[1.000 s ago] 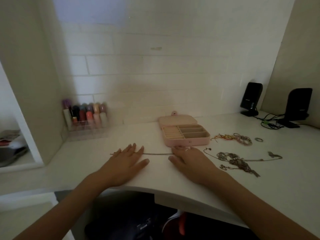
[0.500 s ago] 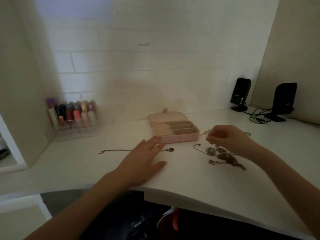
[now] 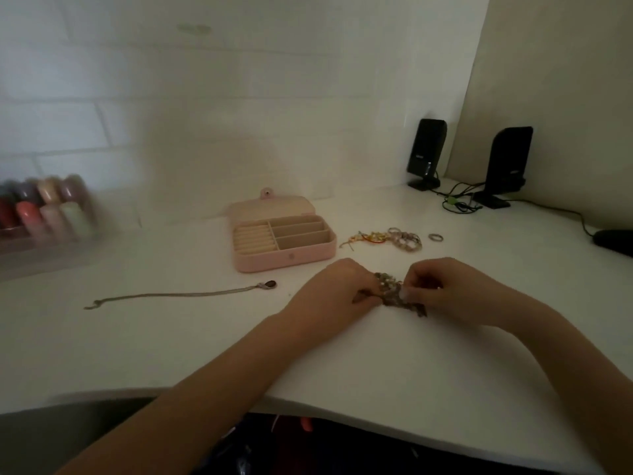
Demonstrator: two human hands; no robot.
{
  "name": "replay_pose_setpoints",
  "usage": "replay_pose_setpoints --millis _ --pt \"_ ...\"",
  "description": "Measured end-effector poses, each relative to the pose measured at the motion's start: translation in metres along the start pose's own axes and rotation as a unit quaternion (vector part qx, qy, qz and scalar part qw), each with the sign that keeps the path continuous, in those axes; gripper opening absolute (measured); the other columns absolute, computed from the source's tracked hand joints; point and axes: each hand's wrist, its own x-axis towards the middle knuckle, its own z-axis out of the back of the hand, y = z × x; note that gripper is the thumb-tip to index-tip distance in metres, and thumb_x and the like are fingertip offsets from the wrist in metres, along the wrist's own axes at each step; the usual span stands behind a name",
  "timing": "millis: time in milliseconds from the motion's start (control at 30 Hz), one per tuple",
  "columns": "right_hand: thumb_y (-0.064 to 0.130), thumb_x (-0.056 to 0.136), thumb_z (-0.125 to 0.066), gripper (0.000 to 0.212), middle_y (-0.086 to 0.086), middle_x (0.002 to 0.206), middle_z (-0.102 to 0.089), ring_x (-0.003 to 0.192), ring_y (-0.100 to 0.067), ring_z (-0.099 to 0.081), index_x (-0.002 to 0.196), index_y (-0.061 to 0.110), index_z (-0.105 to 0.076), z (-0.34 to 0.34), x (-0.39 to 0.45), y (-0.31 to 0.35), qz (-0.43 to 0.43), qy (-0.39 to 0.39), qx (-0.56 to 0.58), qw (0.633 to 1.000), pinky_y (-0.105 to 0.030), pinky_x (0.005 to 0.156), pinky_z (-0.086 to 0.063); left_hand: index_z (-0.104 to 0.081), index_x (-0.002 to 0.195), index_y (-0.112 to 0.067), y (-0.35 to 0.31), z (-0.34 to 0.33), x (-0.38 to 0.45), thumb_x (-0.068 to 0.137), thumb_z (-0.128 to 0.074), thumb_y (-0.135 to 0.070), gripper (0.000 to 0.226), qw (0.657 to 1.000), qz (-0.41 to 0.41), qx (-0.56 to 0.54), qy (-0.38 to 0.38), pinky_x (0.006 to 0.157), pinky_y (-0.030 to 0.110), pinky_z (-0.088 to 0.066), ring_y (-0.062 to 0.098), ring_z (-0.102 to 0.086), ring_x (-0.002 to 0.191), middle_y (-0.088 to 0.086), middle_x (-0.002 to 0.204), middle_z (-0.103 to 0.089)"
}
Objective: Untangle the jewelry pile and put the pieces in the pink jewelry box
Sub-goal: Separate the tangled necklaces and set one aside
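The tangled jewelry pile (image 3: 390, 291), dark chains and beads, lies on the white desk in front of the pink jewelry box (image 3: 284, 248). My left hand (image 3: 337, 291) grips its left side and my right hand (image 3: 442, 289) pinches its right side; much of the pile is hidden between them. The box stands open, its compartments bare. One chain necklace (image 3: 178, 295) with a dark pendant lies stretched out straight to the left. Colourful bracelets and rings (image 3: 394, 238) lie behind my hands, and a single ring (image 3: 435, 237) lies to their right.
A clear organiser of lipsticks (image 3: 44, 214) stands at the back left. Two black speakers (image 3: 426, 154) (image 3: 508, 166) with tangled cables stand at the back right, and a dark mouse (image 3: 615, 240) sits at the right edge. The desk's curved front edge (image 3: 308, 404) runs close below my forearms.
Both hands left the straightened chain and moved right onto the tangled pile. My right hand arrived first, my left followed; now both hold it. The view shifted right and down.
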Motion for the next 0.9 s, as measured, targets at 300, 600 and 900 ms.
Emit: replay_pose_setpoints --millis 300,600,900 --pt "0.012 0.088 -0.060 0.011 -0.009 0.075 -0.069 0.065 -0.014 -0.064 0.087 0.001 -0.058 0.000 0.010 0.018 0.030 -0.124 0.405 0.905 -0.021 0.062 -0.053 -0.066 0.105 -0.018 -0.012 -0.001 0.024 0.085 -0.067 -0.032 0.024 0.944 0.171 -0.279 -0.039 0.087 0.023 -0.051 0.005 -0.065 0.096 -0.004 0.102 -0.071" --pt "0.002 0.088 -0.062 0.011 -0.003 0.073 -0.068 0.060 -0.003 -0.063 0.089 0.012 -0.067 0.030 0.047 -0.006 0.041 -0.284 0.281 0.916 -0.014 0.062 -0.052 -0.068 0.086 -0.015 0.009 -0.009 0.046 0.100 -0.044 -0.020 0.027 0.889 0.253 -0.349 -0.156 0.046 0.026 -0.044 0.010 -0.050 0.043 -0.006 0.055 -0.055" --pt "0.011 0.093 -0.055 0.014 0.008 0.083 -0.061 0.071 -0.003 -0.061 0.098 0.015 -0.068 0.034 0.045 -0.025 0.020 -0.249 -0.023 0.968 -0.015 0.068 -0.048 -0.051 0.078 -0.011 0.011 0.002 0.051 0.102 -0.036 -0.020 0.030 0.832 0.292 -0.428 -0.199 0.034 0.018 -0.029 0.011 -0.044 0.036 -0.001 0.051 -0.055"
